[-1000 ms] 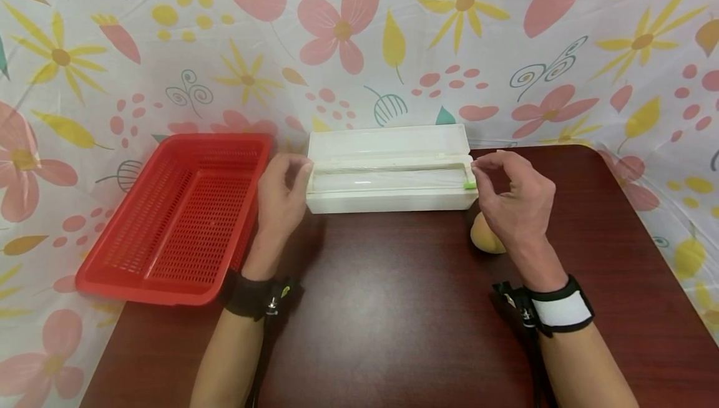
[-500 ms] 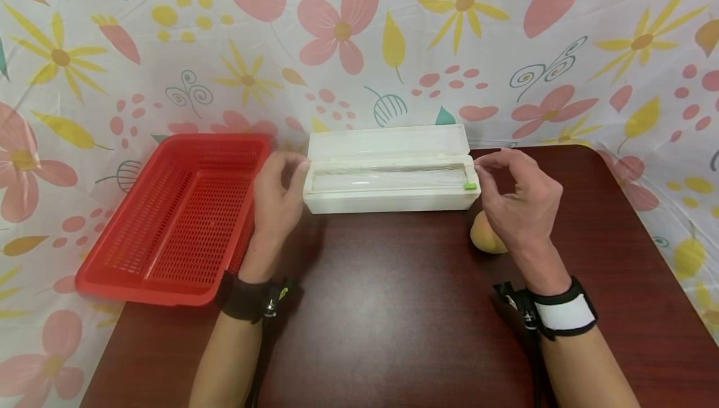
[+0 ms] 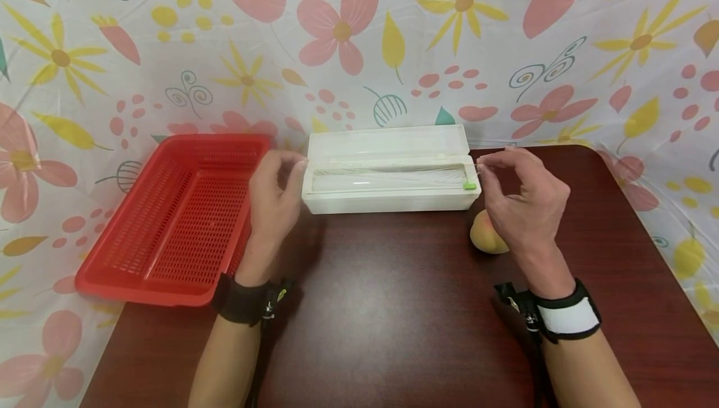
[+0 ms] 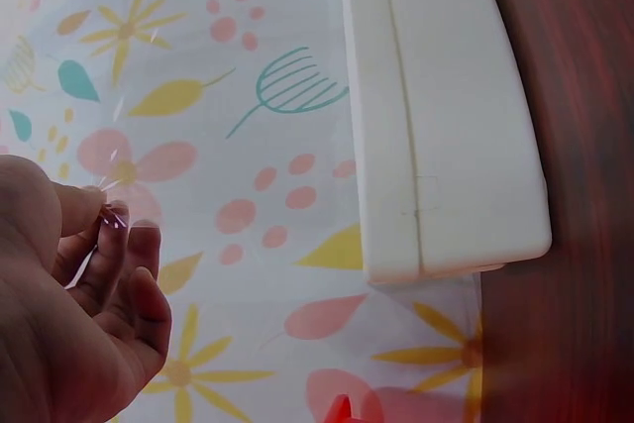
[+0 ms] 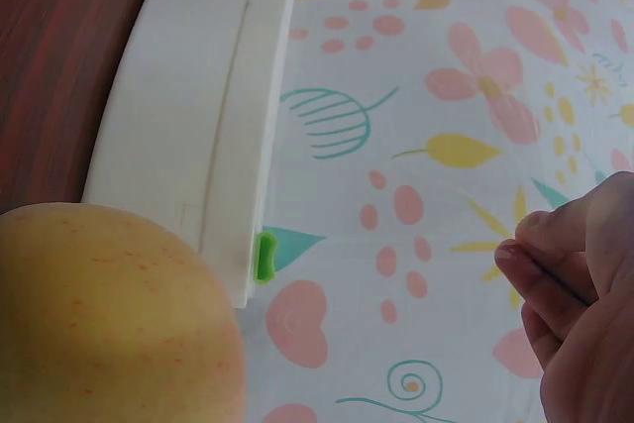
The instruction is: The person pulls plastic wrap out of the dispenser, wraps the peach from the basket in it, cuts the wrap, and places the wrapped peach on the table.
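A white cling film dispenser (image 3: 390,202) lies lengthwise at the back of the table, its lid (image 3: 387,143) tipped back and a clear roll inside. A green slider (image 3: 470,186) sits at its right end. Thin, see-through cling film, hard to make out, stretches between the hands above the box. My left hand (image 3: 275,196) pinches one corner between thumb and fingers; a shiny gathered bit of film (image 4: 115,215) shows at the fingertips in the left wrist view. With thumb and forefinger my right hand (image 3: 528,199) pinches the other corner. A peach (image 3: 487,233) lies just below that hand.
A red plastic basket (image 3: 168,296) with a perforated bottom stands at the left, beside my left forearm. Behind the dark wooden table (image 3: 371,320) hangs a flower-printed sheet (image 3: 348,96). Both wrists wear black straps.
Both hands have drawn slightly apart and toward me, stretching the film over the box. More creases show across the dispenser's opening. The box, basket and peach have stayed in place.
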A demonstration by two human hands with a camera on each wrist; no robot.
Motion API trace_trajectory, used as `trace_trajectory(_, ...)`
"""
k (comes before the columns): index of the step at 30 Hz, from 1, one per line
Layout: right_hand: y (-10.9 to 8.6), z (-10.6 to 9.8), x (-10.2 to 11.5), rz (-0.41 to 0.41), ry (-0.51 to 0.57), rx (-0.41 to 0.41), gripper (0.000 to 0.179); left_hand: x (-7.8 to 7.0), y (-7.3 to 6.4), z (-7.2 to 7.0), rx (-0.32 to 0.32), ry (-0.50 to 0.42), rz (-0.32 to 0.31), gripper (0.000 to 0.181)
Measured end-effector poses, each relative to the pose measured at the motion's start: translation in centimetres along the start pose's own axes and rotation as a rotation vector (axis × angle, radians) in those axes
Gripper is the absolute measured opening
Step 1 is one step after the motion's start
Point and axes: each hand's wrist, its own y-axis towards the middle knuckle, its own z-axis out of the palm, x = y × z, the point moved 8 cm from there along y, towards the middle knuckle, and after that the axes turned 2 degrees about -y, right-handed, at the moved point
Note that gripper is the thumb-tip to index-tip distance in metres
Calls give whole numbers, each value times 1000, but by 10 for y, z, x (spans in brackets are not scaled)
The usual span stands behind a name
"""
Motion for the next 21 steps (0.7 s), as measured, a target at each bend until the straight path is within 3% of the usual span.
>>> trace_trajectory(21,5,-9,10,-7,30,-65,11,-15,2,-7,-3,7,33,16)
